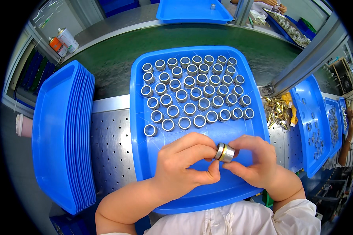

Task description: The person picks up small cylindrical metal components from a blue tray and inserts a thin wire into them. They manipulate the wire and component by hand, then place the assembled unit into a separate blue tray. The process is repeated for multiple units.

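Between my two hands is a short metal cylinder, silver with a thin gold-coloured band around it. My left hand pinches its left end between thumb and fingers. The other end is gripped by the thumb and fingertips of my right hand. Both hands are over the near part of a blue tray. Farther up that tray, many metal rings stand upright in loose rows, their round openings facing up.
Stacked blue trays stand at left on a perforated metal surface. Brass-coloured pieces lie at right by a metal post and more trays. Beyond runs a green belt. Two spray cans and co-workers are farther off.
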`<action>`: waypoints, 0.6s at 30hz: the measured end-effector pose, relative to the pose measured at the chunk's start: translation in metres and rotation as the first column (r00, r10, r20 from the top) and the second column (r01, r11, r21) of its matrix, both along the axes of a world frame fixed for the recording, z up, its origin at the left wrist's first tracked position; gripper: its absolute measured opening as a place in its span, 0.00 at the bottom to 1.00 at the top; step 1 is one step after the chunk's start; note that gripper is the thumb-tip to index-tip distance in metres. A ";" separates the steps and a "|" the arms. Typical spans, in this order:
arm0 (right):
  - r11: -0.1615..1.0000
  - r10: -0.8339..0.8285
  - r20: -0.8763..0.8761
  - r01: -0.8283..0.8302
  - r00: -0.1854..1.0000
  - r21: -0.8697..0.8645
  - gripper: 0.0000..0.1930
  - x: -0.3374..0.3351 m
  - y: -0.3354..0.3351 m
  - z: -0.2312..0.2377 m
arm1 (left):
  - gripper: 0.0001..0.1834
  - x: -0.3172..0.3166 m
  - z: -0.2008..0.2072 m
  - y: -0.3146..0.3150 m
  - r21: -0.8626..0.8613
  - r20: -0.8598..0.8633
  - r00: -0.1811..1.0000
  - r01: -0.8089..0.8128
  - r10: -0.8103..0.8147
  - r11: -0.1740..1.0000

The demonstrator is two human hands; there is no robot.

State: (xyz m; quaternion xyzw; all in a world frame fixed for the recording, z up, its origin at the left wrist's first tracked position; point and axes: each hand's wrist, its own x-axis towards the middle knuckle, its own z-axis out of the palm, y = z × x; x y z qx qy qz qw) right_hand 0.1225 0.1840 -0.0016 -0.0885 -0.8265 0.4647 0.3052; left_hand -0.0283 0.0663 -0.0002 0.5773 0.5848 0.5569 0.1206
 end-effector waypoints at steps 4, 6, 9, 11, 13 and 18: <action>0.984 0.027 -0.069 -0.014 0.997 0.178 0.21 -0.005 0.006 0.000 | 0.12 0.001 0.000 0.003 -0.005 0.121 0.993 -0.015 0.015 1.000; 0.966 0.038 -0.097 -0.011 0.995 0.259 0.21 -0.006 0.007 0.000 | 0.13 0.002 -0.002 0.003 -0.026 0.177 0.984 -0.018 0.022 0.999; 0.956 0.039 -0.103 -0.007 0.994 0.292 0.21 -0.006 0.006 0.002 | 0.13 0.000 -0.003 0.002 -0.051 0.153 0.988 0.006 0.001 0.999; 0.949 0.044 -0.099 -0.011 0.994 0.314 0.22 -0.006 0.007 0.002 | 0.13 0.001 -0.003 0.001 -0.066 0.192 0.981 0.013 0.000 0.998; 0.945 0.053 -0.091 -0.021 0.994 0.326 0.22 -0.006 0.007 0.001 | 0.12 0.001 -0.003 0.001 -0.080 0.221 0.975 0.017 0.001 0.997; 0.944 0.064 -0.086 -0.033 0.994 0.327 0.22 -0.005 0.006 0.001 | 0.12 -0.001 -0.003 0.000 -0.053 0.095 0.995 -0.005 0.010 0.999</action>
